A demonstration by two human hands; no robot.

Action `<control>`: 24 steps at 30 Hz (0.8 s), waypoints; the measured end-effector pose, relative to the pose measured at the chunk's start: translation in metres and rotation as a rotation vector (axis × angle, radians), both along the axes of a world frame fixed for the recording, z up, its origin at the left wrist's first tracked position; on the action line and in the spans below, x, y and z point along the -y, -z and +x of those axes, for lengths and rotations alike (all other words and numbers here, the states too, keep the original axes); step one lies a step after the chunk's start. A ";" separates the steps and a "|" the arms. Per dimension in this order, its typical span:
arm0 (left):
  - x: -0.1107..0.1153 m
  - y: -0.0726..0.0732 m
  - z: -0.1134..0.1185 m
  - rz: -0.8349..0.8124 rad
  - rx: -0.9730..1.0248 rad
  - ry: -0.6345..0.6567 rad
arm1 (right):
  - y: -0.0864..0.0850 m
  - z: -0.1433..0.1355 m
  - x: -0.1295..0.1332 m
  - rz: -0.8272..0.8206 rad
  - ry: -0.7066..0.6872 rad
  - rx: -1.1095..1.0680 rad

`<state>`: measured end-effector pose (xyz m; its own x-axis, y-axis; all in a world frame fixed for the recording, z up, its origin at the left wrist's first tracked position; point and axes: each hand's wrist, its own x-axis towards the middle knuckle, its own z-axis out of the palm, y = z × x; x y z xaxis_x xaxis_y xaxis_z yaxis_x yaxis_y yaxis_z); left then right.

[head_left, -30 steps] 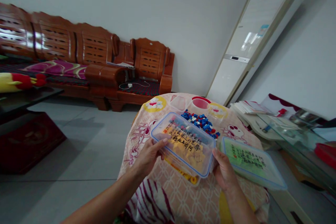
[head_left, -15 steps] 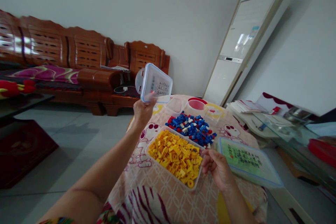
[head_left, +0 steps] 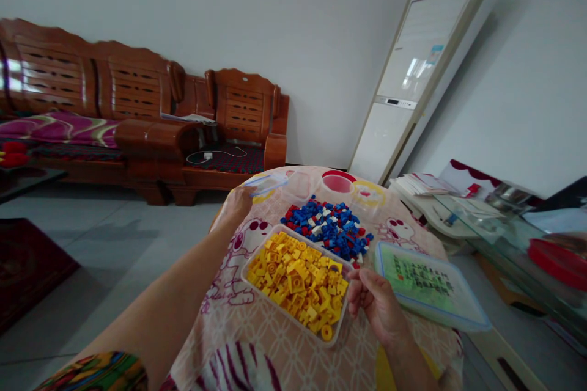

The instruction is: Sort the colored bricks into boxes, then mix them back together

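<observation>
My left hand (head_left: 237, 203) is closed on the near edge of a clear plastic lid (head_left: 266, 182) with a blue rim, low over the far left of the table. My right hand (head_left: 376, 305) has curled fingers at the right edge of a clear plastic box (head_left: 270, 300). What those fingers hold, if anything, is hidden. Yellow toy bricks (head_left: 298, 278) fill the box. Behind it lies a loose pile of blue, red and white toy bricks (head_left: 328, 226).
To the right lies a green-filled, blue-rimmed container (head_left: 426, 281) with dark writing. Clear tubs (head_left: 298, 186) and a pink-red round container (head_left: 338, 184) stand at the back. A glass shelf (head_left: 495, 220) borders the right side; a wooden sofa (head_left: 137, 91) stands beyond, left.
My left hand has lowered the blue-rimmed lid from upright in the air to nearly flat at the table's far left. My right hand stays by the box. The view has shifted slightly.
</observation>
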<state>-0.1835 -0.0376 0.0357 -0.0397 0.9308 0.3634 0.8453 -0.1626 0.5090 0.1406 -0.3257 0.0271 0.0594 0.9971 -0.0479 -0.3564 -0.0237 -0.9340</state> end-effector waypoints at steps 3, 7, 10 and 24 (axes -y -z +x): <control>-0.008 0.009 -0.008 -0.014 -0.069 0.055 | 0.003 0.001 -0.001 -0.001 -0.002 -0.009; -0.015 0.011 -0.017 -0.100 -0.206 0.186 | 0.004 0.001 -0.001 -0.007 -0.008 -0.017; -0.014 0.001 -0.011 -0.069 -0.240 0.199 | 0.003 0.001 -0.001 -0.001 -0.015 -0.022; -0.002 -0.024 0.106 -0.069 -0.356 0.417 | 0.004 0.000 -0.001 0.011 -0.017 -0.022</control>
<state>-0.0773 -0.0354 0.0599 0.4514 0.8635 0.2248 0.8383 -0.4968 0.2247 0.1409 -0.3251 0.0227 0.0412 0.9984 -0.0377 -0.3767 -0.0194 -0.9261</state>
